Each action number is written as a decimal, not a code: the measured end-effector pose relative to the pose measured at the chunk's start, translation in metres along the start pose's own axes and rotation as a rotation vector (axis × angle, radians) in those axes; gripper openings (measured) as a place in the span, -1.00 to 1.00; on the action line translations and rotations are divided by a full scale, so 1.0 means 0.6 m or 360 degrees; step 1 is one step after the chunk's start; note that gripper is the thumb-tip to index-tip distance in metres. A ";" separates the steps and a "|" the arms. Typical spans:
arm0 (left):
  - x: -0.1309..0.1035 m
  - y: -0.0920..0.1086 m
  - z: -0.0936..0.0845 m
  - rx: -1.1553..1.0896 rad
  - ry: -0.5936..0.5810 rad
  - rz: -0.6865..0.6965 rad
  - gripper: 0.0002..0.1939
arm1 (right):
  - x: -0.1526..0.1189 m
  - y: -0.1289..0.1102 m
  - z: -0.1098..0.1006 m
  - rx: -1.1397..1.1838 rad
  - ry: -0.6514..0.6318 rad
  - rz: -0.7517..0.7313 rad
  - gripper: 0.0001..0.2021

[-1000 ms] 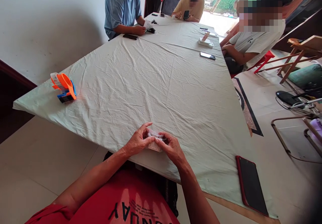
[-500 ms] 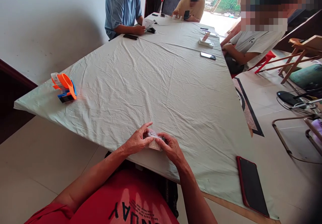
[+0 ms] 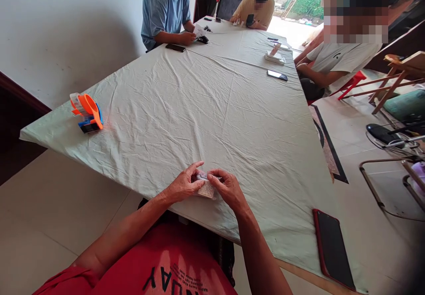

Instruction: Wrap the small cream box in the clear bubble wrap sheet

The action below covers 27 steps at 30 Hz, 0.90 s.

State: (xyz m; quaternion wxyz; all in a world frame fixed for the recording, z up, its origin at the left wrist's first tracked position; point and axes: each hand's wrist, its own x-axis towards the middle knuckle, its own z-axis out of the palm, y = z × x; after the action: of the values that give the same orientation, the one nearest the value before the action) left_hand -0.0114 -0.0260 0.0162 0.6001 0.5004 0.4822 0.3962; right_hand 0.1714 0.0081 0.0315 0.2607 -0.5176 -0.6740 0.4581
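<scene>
A small whitish box with dense printed text lies near the table's front edge, between my hands. Crumpled thin wrapping, pale and faintly purple, shows at its top; it looks like clear plastic, though the detail is small. My left hand grips the box from the left, thumb on its upper edge and index finger stretched out past it. From the other side, the thumb and fingers of my right hand pinch together at the wrapping on the box's top right. My fingers cover much of the box's far side.
An orange and blue tape dispenser stands at the table's left corner. A phone in a red case lies at the right edge. Farther off are a phone, a white box, a black phone and three seated people. Cloth covers the table.
My right hand has shifted slightly right and up on the wrapping, so more of the printed face shows. My left hand keeps its hold. The whole view has shifted a little.
</scene>
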 end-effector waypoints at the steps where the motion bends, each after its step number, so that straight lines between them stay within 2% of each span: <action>1: 0.000 0.001 0.000 0.0006 -0.0006 -0.0002 -0.31 | 0.004 -0.001 0.002 -0.0019 0.0013 -0.0022 -0.70; 5: 0.004 0.001 0.001 0.0018 -0.0015 -0.0035 -0.32 | 0.015 -0.011 0.001 -0.0112 0.0018 -0.0059 -0.72; 12: 0.016 -0.002 0.002 0.0076 0.0028 -0.0037 -0.34 | 0.019 -0.034 -0.015 -0.0273 -0.0193 -0.0052 -0.69; 17: 0.020 -0.006 0.002 0.0101 0.0055 -0.0044 -0.40 | 0.002 -0.043 -0.005 -0.0567 -0.0072 -0.0179 -0.69; 21: 0.020 -0.008 0.003 0.0138 0.0076 -0.0026 -0.49 | -0.011 -0.035 0.001 -0.0567 -0.0019 -0.0279 -0.73; 27: 0.017 -0.005 0.006 0.0280 0.0130 0.0029 -0.72 | -0.017 -0.028 -0.007 -0.0495 -0.0087 -0.0436 -0.76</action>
State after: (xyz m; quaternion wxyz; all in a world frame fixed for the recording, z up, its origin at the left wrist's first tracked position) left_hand -0.0054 -0.0176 0.0112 0.5300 0.5391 0.5346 0.3778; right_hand 0.1707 -0.0008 0.0494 0.2191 -0.4425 -0.8074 0.3228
